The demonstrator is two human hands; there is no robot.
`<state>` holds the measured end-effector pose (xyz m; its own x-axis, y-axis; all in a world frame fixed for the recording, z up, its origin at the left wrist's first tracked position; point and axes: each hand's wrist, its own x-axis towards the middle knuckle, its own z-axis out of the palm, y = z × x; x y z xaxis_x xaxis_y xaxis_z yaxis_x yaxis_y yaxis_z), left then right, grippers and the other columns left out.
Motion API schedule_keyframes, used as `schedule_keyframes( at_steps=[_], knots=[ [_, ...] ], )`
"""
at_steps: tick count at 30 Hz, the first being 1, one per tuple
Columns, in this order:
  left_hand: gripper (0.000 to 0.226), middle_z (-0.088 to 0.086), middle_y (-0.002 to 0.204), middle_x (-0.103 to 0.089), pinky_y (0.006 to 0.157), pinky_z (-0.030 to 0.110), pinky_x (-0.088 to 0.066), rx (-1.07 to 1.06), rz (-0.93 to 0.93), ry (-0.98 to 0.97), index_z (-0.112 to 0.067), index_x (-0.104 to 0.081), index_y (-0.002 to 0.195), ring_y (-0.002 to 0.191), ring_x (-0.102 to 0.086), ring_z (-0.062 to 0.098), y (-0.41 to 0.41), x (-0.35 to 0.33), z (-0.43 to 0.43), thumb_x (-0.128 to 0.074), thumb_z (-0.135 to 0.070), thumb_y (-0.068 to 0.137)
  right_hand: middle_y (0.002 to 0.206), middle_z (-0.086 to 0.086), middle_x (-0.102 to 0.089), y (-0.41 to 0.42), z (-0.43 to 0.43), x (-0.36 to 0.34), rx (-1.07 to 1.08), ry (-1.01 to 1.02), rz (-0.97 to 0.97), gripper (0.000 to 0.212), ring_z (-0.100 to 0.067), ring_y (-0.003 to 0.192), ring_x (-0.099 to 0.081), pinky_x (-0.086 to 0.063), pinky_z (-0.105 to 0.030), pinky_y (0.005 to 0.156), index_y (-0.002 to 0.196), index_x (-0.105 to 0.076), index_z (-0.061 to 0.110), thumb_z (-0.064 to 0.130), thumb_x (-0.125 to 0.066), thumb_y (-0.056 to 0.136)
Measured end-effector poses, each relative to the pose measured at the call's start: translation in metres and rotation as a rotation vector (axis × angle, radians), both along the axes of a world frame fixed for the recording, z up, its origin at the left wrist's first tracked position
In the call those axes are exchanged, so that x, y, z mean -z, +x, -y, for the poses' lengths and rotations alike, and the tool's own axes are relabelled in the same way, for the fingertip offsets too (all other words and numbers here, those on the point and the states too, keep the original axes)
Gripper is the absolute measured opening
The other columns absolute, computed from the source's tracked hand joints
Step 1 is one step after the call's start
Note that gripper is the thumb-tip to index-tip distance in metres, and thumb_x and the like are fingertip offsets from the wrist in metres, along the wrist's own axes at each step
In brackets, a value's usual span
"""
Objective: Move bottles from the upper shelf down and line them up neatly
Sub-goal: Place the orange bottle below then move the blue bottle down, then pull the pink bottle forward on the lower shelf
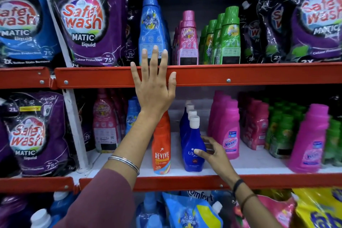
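Observation:
My left hand (154, 81) is raised flat with fingers spread, over the red edge of the upper shelf (240, 75), its fingertips in front of the base of a tall light-blue bottle (150, 24). It holds nothing. Pink bottles (187, 40) and green bottles (228, 39) stand to the right on that shelf. On the lower shelf (259, 165), my right hand (212, 152) touches the side of the front dark-blue white-capped bottle (192, 146), fingers loosely curled around it. More dark-blue bottles stand in a row behind it. An orange Revive bottle (161, 146) stands just left.
Purple detergent pouches (85, 18) fill the upper left, dark pouches (303, 18) the upper right. Pink Vanish bottles (229, 131) and green bottles (279, 131) stand right on the lower shelf. More pouches (192, 213) lie below.

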<state>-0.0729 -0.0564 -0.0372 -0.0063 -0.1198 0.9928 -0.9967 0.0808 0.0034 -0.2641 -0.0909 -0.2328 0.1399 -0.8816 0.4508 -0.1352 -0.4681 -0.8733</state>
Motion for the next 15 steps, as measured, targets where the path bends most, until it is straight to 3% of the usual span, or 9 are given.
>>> schedule_keyframes(
  at_steps=[2, 6, 9, 11, 13, 15],
  knots=[
    [0.055, 0.006, 0.156, -0.030, 0.117, 0.054, -0.002, 0.013, -0.009, 0.019, -0.019, -0.030, 0.148, 0.146, -0.019, 0.029, -0.002, -0.001, -0.003, -0.031, -0.043, 0.098, 0.120, -0.002, -0.065, -0.006, -0.005, -0.004, 0.013, -0.013, -0.024, 0.046, -0.016, 0.109, -0.061, -0.051, -0.027, 0.089, 0.120, -0.057, 0.019, 0.018, -0.075, 0.078],
    [0.058, 0.005, 0.159, -0.023, 0.117, 0.052, 0.004, 0.032, -0.035, 0.060, -0.020, -0.025, 0.150, 0.148, -0.012, 0.028, -0.009, -0.003, -0.007, -0.028, -0.044, 0.098, 0.112, 0.005, -0.066, -0.036, -0.018, -0.016, 0.152, -0.135, 0.044, 0.034, -0.002, 0.101, -0.062, -0.047, -0.009, 0.080, 0.116, -0.059, 0.024, 0.024, -0.069, 0.083],
    [0.057, 0.005, 0.159, -0.022, 0.117, 0.054, 0.002, 0.044, -0.014, 0.083, -0.021, -0.023, 0.151, 0.148, -0.011, 0.027, -0.023, -0.006, -0.008, -0.027, -0.044, 0.099, 0.102, 0.006, -0.068, -0.070, -0.028, -0.028, 0.380, -0.302, 0.090, 0.020, -0.005, 0.094, -0.063, -0.045, -0.005, 0.079, 0.106, -0.061, 0.027, 0.032, -0.062, 0.087],
    [0.057, 0.004, 0.159, -0.022, 0.116, 0.056, 0.001, 0.060, -0.004, 0.089, -0.022, -0.023, 0.151, 0.148, -0.012, 0.027, -0.034, -0.009, -0.006, -0.026, -0.044, 0.099, 0.102, -0.003, -0.067, -0.095, -0.031, -0.036, 0.548, -0.396, 0.146, 0.020, -0.016, 0.095, -0.063, -0.047, -0.015, 0.085, 0.108, -0.061, 0.022, 0.027, -0.061, 0.089],
    [0.057, 0.003, 0.159, -0.022, 0.116, 0.055, 0.001, 0.076, 0.005, 0.092, -0.022, -0.023, 0.151, 0.148, -0.012, 0.026, -0.045, -0.012, -0.004, -0.026, -0.045, 0.099, 0.106, -0.013, -0.066, -0.121, -0.030, -0.042, 0.737, -0.485, 0.164, 0.024, -0.030, 0.100, -0.061, -0.049, -0.039, 0.090, 0.111, -0.061, 0.012, 0.021, -0.062, 0.088],
    [0.056, 0.003, 0.160, -0.021, 0.116, 0.054, 0.002, 0.076, 0.016, 0.092, -0.023, -0.024, 0.151, 0.148, -0.012, 0.026, -0.054, -0.012, 0.000, -0.027, -0.045, 0.099, 0.109, -0.019, -0.063, -0.148, -0.027, -0.046, 0.922, -0.535, 0.135, 0.031, -0.036, 0.104, -0.057, -0.045, -0.047, 0.093, 0.114, -0.058, 0.005, 0.022, -0.063, 0.088]
  ],
)
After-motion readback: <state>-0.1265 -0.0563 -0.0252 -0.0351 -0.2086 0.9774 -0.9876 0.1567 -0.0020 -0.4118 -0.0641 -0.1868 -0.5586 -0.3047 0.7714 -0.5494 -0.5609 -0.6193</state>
